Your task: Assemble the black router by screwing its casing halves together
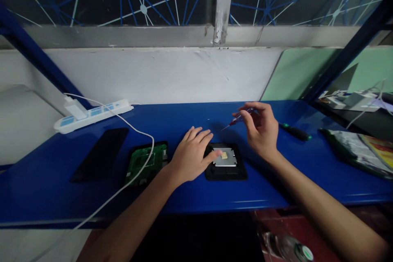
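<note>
My left hand [193,155] lies palm down with its fingers apart, its thumb tip at the beige square on a silver metal plate [229,161]. That plate sits in a black casing [225,172] on the blue table. Above and right of the casing, my right hand [260,127] is closed around a thin clear syringe [241,118] with a red hub; its needle points down and left, off the casing. Left of my left hand, a green circuit board [143,161] rests in another black casing.
A white power strip [93,115] stands at the back left, its white cable crossing the circuit board. A black panel [101,153] lies at left. Rightward are a screwdriver [295,132] and a plastic packet [362,151]. A bottle [288,247] is below the table edge.
</note>
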Tool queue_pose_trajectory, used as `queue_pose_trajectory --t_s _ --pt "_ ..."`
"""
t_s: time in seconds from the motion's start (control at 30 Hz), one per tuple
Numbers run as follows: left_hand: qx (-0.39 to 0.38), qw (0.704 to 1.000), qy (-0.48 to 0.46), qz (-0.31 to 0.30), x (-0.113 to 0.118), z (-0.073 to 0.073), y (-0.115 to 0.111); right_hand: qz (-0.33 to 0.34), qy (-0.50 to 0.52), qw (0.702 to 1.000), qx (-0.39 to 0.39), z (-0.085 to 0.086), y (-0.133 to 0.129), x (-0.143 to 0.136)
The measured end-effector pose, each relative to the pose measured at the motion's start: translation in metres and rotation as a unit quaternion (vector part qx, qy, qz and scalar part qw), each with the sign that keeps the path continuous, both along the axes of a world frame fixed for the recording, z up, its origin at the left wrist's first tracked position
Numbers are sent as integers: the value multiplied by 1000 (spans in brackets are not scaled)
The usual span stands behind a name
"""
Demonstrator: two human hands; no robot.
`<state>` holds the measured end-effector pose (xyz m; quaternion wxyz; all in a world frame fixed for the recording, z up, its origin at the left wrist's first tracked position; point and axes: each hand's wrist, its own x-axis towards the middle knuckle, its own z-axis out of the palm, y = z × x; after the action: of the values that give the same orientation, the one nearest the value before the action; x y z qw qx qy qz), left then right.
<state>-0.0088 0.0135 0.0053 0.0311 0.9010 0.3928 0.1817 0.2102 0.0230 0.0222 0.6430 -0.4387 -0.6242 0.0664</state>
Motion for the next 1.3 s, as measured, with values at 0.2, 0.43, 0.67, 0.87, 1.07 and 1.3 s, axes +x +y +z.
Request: queue_pose_trajectory --t_s 0.2,0.43,0.67,0.87,1.07,1.3 --pt "-17 999 -26 -35 -1 4 -1 -9 -26 1000 -5 2 -6 1" --pt "-72 985 -35 -153 0 8 -6 17 -62 998 28 -1 -9 -6" --pt "-60 988 -22 -144 0 3 -5 36 -99 994 23 -3 -9 -7" --pt "-57 988 -24 -144 0 2 -4 42 -129 990 26 -4 -10 -8" --pt "-57 987 -32 -145 1 1 -4 48 -125 990 30 -5 -12 -8" --pt "-72 989 -22 -129 1 4 -6 51 -95 987 118 -2 -12 1"
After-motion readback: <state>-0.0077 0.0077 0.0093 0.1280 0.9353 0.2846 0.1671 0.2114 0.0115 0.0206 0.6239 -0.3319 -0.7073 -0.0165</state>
